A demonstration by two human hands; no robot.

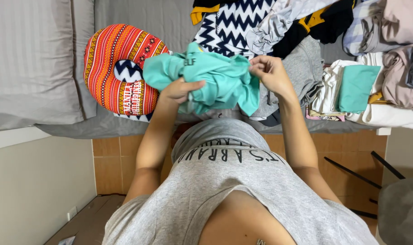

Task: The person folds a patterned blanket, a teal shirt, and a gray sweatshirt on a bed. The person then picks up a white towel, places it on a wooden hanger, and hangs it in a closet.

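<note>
Holding a teal garment [215, 79] bunched between both hands, a person in a grey sleeveless top stands at the edge of a bed [57, 127] and looks straight down at it. The left hand [179, 90] has its grip closed around the lower left of the cloth, thumb on top and fingers hidden under the folds. The right hand [270, 72] pinches the upper right edge in a narrow grip between thumb and fingertips. The garment hangs in the air just above the bed's grey sheet, in front of the person's chest, touching nothing else that can be seen clearly.

The cloth looks thin, soft and light; it droops and creases wherever it is not gripped, so it will probably not keep any shape by itself. It does not look slippery or fragile. Judging by the way it sags, the firmest places to take hold would be a hem or seam at the edges, with the hands well apart so the fabric spreads flat.

To the left lies a red, orange and yellow patterned neck pillow [118, 68], beside a grey pillow [29, 59]. Behind the hands is a navy and white zigzag cloth [229, 25] and a grey garment [301, 68]. On the right sits a heap of mixed clothes [388, 59], with a folded teal piece [356, 88] on a white stack. Below is a tan tiled floor [111, 163].
</note>
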